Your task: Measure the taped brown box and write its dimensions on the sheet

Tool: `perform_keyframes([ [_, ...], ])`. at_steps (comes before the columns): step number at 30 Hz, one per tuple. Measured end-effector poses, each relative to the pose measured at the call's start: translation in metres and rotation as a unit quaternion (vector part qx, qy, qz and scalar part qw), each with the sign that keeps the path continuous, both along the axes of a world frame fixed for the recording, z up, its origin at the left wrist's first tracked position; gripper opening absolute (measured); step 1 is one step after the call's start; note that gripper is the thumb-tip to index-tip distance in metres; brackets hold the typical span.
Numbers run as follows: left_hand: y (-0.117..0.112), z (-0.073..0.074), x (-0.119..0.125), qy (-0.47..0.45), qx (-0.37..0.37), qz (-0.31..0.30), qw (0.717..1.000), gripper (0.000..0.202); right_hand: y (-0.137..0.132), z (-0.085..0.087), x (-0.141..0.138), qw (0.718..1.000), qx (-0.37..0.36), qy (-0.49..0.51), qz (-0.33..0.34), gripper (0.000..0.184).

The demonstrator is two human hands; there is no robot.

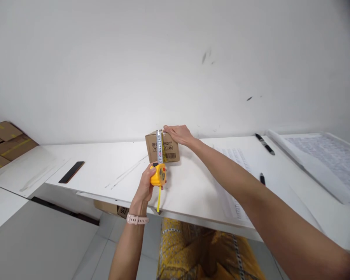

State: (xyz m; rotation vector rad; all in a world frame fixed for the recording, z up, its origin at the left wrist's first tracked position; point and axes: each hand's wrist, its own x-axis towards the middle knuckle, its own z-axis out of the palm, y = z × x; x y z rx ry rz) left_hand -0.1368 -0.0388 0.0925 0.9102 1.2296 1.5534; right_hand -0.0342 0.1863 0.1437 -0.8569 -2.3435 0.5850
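A yellow tape measure (158, 175) sits in my left hand (145, 186), whose fingers are wrapped round its case. Its metal blade (159, 144) runs out over the printed front of a small cardboard box (171, 149) and reaches the box's top edge. My right hand (180, 134) grips the top right of the box, its fingertips close to the blade's end; some of its fingers are hidden. From the tape measure's case a yellow strap (159, 200) hangs down past the table's front edge.
The white table (189, 186) stands against a wall. Cardboard boxes (10, 144) are at the far left, with a flat black object (72, 172) nearer. Printed sheets (236, 159), a black pen (265, 144), another dark pen (262, 179) and a paper stack (323, 163) lie to the right.
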Motion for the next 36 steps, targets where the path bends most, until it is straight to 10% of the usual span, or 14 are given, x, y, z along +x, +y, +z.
perform_keyframes([
  [24,0.043,-0.039,-0.011,0.027,-0.037,0.002,0.999,0.057,0.032,0.009,-0.016,0.994,-0.101,0.031,-0.025,0.063],
  [36,0.042,-0.033,-0.009,-0.066,-0.066,-0.017,0.995,0.05,0.026,0.004,-0.012,0.995,-0.093,0.044,-0.018,0.061],
])
